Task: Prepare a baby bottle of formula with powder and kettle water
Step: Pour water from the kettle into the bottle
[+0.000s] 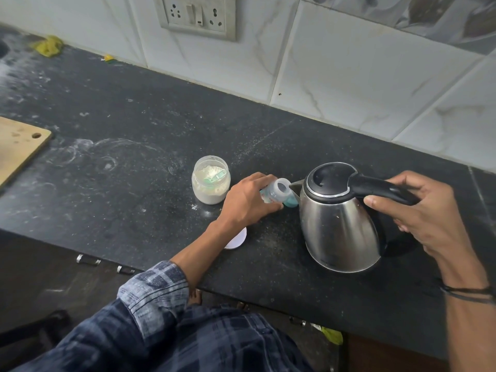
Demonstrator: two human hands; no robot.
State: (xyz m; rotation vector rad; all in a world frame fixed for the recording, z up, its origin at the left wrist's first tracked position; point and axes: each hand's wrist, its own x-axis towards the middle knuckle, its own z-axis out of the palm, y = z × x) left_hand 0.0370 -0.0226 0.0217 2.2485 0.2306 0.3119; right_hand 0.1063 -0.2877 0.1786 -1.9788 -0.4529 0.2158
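Centre frame: left hand (pixel 249 202) grips the open bottle (pixel 277 191), tilted at the kettle (pixel 338 224) spout; right hand (pixel 426 210) wraps the kettle handle. The jar (pixel 211 193) beside holds powder (pixel 205 173) and scoop (pixel 216 179). Bottle's contents unreadable.

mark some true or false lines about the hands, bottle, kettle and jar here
1. The left hand holds the baby bottle next to the kettle. True.
2. The right hand hangs free. False: it grips the kettle's handle.
3. The powder jar has its lid on. False: it is open, with a green scoop inside.
4. The kettle's lid is shut. True.
5. The cutting board lies right of the kettle. False: it lies far to the left.
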